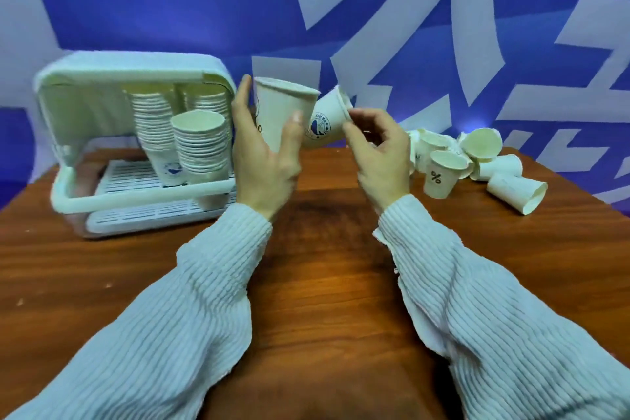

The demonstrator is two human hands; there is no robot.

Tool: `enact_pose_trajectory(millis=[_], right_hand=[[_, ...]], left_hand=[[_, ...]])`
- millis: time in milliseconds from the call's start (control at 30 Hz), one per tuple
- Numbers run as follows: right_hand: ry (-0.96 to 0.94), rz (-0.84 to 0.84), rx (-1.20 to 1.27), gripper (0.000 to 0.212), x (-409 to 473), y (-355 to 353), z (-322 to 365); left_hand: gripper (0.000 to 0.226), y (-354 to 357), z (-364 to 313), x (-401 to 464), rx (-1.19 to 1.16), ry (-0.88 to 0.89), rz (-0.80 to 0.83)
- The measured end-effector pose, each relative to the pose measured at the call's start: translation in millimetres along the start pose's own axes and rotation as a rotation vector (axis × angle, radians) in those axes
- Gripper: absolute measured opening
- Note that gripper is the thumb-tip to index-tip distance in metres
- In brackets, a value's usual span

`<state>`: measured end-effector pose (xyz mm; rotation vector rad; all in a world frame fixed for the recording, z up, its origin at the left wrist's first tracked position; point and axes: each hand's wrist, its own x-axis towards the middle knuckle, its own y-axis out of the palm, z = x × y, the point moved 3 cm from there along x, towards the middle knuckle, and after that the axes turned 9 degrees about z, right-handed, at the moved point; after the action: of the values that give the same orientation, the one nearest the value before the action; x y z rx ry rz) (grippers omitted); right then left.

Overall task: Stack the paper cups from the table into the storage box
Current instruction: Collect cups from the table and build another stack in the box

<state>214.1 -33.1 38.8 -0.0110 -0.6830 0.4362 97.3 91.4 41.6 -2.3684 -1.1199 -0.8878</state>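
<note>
Holding one paper cup (284,112) upright in the left hand (264,160), mouth up — fingers (242,102) and thumb wrapped round its wall, closed on it. Pinching a second cup (324,124) in the right hand (380,160) by its rim, fingers (351,128) pressed together on the lip; cup tilted, mouth pointing up and to the right, base pointing down-left toward the first cup's wall. Both cups held above the worktop (324,249), touching or nearly so — cannot tell which.

Key relation: long axes not in line. Left cup standing roughly vertical, right cup lying slanted beside it, to its right. Judging that nesting one into the other calls for swinging the right cup upright and bringing its base over the left cup's open mouth, or the reverse.

Storage box (68,194) sitting open at the left, lid raised, holding several stacks of cups (201,143) on its slotted tray. Left hand nearer the box, so likely the carrying hand.

Loose cups (477,164) lying in a heap at the right, some on their sides, one marked "%" upright — nearer the right hand. Task looking partly done.
</note>
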Motion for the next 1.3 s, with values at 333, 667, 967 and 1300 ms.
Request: enact_pose_trajectory(millis=[333, 667, 967, 1300], right_hand=[[-0.28, 0.403, -0.325, 0.025, 47.5, 138.4, 56.4], [-0.229, 0.768, -0.628, 0.037, 27.6, 169.3, 30.3], [-0.195, 0.545, -0.366, 0.017, 15.6, 172.8, 17.4], [-0.14, 0.49, -0.198, 0.037, -1.6, 173.8, 5.6]], left_hand=[[0.061, -131.6, 1.8, 43.1, -0.083, -0.011, -0.437], [0.077, -142.3, 40.5, 50.4, 0.103, -0.094, -0.299], [0.057, -135.9, 47.3, 53.2, 0.322, 0.013, -0.094], [0.049, -131.9, 63.4, 49.7, 0.891, -0.109, -0.003]])
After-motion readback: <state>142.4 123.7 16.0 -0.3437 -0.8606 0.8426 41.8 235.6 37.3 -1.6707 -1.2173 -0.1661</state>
